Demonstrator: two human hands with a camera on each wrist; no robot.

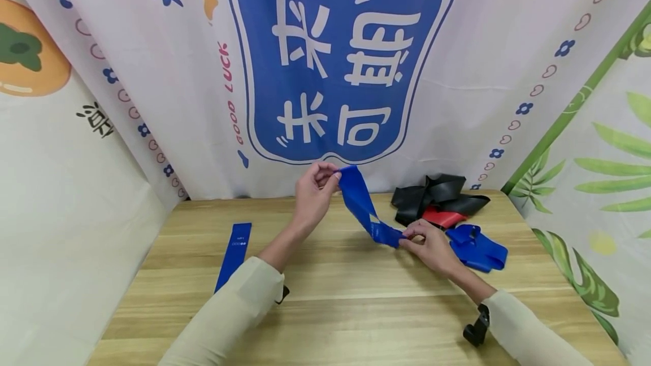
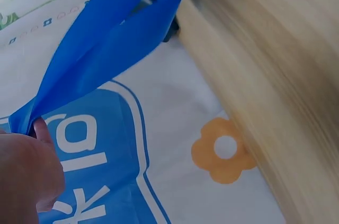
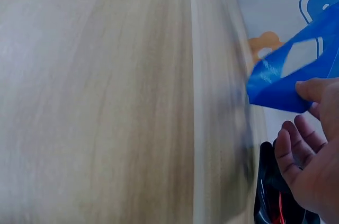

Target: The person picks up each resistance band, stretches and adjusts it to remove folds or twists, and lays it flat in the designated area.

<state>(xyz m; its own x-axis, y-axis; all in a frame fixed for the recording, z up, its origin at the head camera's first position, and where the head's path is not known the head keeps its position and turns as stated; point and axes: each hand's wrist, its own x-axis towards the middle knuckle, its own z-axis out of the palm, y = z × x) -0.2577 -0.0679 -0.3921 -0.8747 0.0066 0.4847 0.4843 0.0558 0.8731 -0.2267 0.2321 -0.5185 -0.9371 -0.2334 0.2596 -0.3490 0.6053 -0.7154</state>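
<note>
A blue resistance band loop [image 1: 362, 199] hangs between both hands above the table, slanting down from left to right and partly twisted. My left hand [image 1: 315, 191] pinches its upper end between thumb and fingers. Lower and to the right, my right hand [image 1: 429, 246] pinches the other end. In the left wrist view the band [image 2: 100, 49] spreads into an open loop, gathered at the left hand [image 2: 26, 171]. The right wrist view shows the right thumb on the band [image 3: 286, 83], while the other fingers of that hand [image 3: 318, 155] are loosely bent below it.
Another blue band [image 1: 234, 253] lies flat on the wooden table [image 1: 346, 309] at left, partly behind the left sleeve. At the back right are black bands [image 1: 432, 196], a red band [image 1: 443, 217] and a folded blue band [image 1: 480, 250]. A printed curtain [image 1: 447, 129] hangs behind the table.
</note>
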